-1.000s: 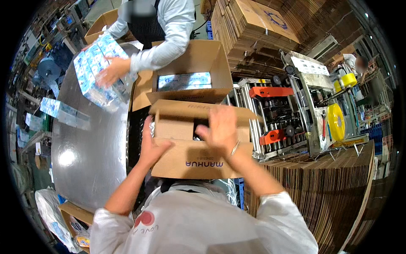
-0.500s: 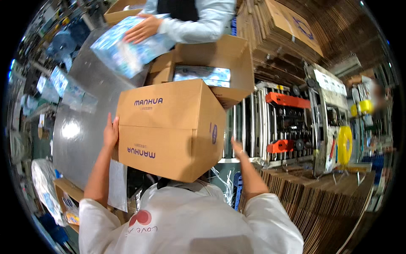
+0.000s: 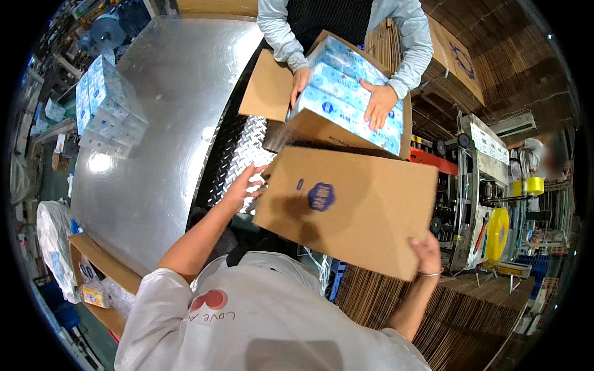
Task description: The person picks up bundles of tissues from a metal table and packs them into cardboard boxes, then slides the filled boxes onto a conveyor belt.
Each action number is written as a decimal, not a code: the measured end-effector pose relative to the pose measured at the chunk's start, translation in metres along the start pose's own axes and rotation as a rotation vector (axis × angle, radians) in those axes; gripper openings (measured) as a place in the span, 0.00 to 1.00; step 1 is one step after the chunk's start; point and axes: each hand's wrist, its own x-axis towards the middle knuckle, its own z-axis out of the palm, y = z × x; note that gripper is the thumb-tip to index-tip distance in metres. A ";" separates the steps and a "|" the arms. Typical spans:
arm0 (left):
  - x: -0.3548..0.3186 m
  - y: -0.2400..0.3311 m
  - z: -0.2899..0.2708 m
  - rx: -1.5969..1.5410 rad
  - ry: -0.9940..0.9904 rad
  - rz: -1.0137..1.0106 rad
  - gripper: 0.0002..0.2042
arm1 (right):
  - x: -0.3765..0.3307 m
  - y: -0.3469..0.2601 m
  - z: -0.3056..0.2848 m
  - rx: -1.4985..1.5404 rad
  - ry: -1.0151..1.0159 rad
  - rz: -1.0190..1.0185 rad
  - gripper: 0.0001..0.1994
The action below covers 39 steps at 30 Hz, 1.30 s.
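Observation:
I hold a brown cardboard box in front of my chest, its broad side with a blue round print facing up. My left hand grips its left edge and my right hand holds its lower right corner. Just beyond it stands an open cardboard box, and a person across from me in a grey top lowers a blue and white pack of tissue packets into it with both hands.
A shiny steel table curves off to the left, with wrapped blue and white packs stacked on it. A box-sealing machine with yellow tape rolls stands at right. Flat cardboard sheets lie stacked at lower right.
I have turned the box over, so a broad printed side now faces up, and shifted it right. The other person has brought the tissue pack from the table to the open box.

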 end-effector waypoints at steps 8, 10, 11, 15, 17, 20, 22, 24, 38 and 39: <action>-0.071 0.069 0.083 1.415 0.402 0.675 0.41 | 0.026 -0.012 0.148 -1.237 0.278 -0.715 0.23; -0.046 0.052 0.043 1.963 0.510 0.571 0.33 | 0.020 0.012 0.109 -1.598 0.638 -0.596 0.23; -0.043 0.069 0.039 1.858 0.476 0.490 0.33 | 0.014 0.034 0.087 -1.229 0.473 -0.280 0.21; -0.035 0.082 0.017 1.928 0.467 0.546 0.45 | 0.001 0.083 0.074 -0.274 0.033 0.189 0.12; -0.031 0.080 0.026 1.924 0.538 0.501 0.47 | 0.014 0.056 0.080 -0.426 0.023 0.298 0.10; -0.022 0.072 0.033 2.102 0.570 0.321 0.50 | 0.019 0.071 0.066 -0.068 0.002 0.294 0.07; -0.019 0.069 0.029 2.111 0.565 0.289 0.52 | 0.020 0.094 0.056 -0.082 -0.025 0.203 0.08; -0.020 0.068 0.021 2.087 0.574 0.296 0.54 | 0.019 0.099 0.055 -0.139 -0.005 0.178 0.09; -0.003 -0.028 -0.086 1.423 0.018 -0.092 0.18 | 0.065 0.119 0.073 -0.017 -0.052 0.242 0.05; -0.008 -0.008 -0.092 1.529 0.021 -0.125 0.15 | 0.069 0.122 0.087 -0.077 -0.065 0.191 0.06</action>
